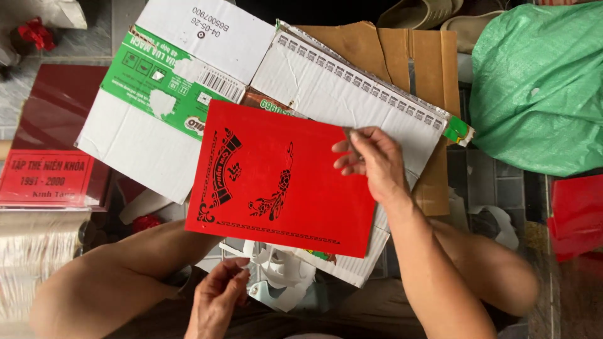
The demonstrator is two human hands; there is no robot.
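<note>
The right hand (370, 160) pinches the top edge of a red card (276, 179) with black cut patterns, held over flat white and green cardboard (169, 94). The left hand (217, 298) is below, fingers curled, empty. A green sack (540, 88) lies at right.

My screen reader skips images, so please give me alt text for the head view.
A right hand presses a small blade on a red cut-paper sheet lying on flattened cardboard boxes. The left hand hovers below, empty. A green woven sack lies at right.
</note>
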